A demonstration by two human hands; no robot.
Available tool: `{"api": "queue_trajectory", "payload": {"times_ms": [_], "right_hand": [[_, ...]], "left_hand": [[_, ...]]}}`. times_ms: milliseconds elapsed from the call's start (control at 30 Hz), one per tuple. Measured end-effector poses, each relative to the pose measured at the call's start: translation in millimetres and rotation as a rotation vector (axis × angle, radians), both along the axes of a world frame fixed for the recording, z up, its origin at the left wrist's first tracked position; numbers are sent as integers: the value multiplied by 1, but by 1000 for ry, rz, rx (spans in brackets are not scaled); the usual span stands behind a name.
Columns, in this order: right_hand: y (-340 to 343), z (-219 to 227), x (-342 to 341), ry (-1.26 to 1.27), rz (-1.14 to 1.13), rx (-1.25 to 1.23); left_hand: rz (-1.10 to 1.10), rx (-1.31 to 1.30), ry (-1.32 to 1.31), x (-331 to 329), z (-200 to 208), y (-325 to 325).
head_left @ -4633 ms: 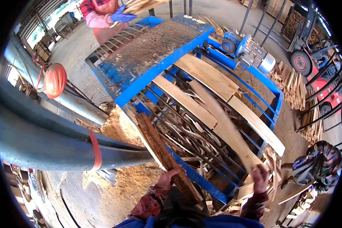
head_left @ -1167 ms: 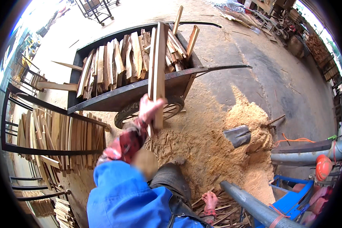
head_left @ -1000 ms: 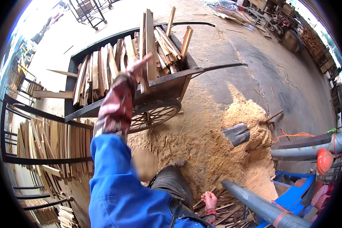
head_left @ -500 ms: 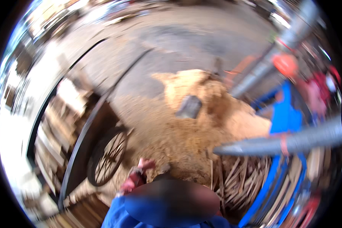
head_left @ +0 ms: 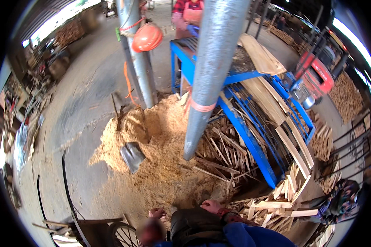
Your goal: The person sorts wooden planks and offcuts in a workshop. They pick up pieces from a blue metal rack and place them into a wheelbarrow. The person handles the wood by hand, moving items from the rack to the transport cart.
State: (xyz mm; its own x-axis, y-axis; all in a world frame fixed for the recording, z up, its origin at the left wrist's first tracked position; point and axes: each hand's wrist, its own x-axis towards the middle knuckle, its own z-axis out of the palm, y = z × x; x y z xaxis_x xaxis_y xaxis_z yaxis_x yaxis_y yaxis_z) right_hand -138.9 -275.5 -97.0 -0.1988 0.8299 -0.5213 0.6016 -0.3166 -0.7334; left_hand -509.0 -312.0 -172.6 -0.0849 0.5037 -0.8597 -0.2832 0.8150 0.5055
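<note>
My left hand (head_left: 156, 213) hangs low beside my body, near the spoked wheel of a cart, with its fingers apart and nothing seen in them. My right hand (head_left: 211, 206) is to the right of my dark apron (head_left: 189, 230), its fingers curled in and no object showing. Both are above the floor in front of a sawdust heap (head_left: 165, 144). On that heap rests a dark, shovel-like blade (head_left: 132, 157). Loose wood strips (head_left: 231, 152) lie beyond my right hand, under a blue metal frame (head_left: 251, 144) that carries boards.
Thick grey pipes (head_left: 206, 61) slant down into the sawdust; an orange helmet (head_left: 147, 37) hangs there. The cart wheel (head_left: 123, 235) is at lower left. One person (head_left: 189, 14) stands behind the blue frame, another (head_left: 344, 201) at right by wood pieces. A red forklift (head_left: 317, 76) is farther right.
My view has swung right, so the cart has slid to the lower left and the blue frame and boards have come into sight. My right hand now shows.
</note>
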Motion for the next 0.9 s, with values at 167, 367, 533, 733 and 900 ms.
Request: {"api": "queue_trajectory", "payload": {"times_ms": [167,367,533,733,900], "right_hand": [[24,-9,36,56,-56,-52],[46,16,76,53,-101,-43],[51,10,107,86,-88,36],[59,25,127,80,-123,13],[58,19,127,22,-176,61]], "left_hand": [[-63,50,-40,51,10,62],[-205,64,-128,153,33,93],[-289,65,-163,212,59,97],[-424,108,-176,231,84,123],[-437,126,-186,240,83,145]]}}
